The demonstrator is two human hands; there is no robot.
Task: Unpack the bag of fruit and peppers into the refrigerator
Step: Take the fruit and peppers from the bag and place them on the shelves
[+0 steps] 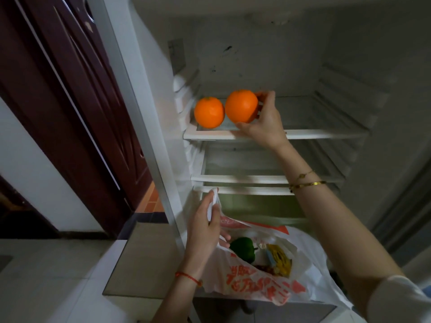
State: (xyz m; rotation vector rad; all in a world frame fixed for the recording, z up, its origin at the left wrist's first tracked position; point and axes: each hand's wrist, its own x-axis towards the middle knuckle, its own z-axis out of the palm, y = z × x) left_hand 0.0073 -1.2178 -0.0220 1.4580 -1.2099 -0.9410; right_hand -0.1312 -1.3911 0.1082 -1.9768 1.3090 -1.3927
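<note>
Oranges first: left orange resting on upper refrigerator shelf, touching second orange, cupped by right hand. Firm, round, likely to roll; palm grip best. Below, left hand pinching handle of thin, floppy plastic bag; green pepper inside, light, glossy, grab by body.

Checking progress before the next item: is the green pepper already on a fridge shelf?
No, the green pepper still lies inside the plastic bag, which the left hand holds open.
</note>
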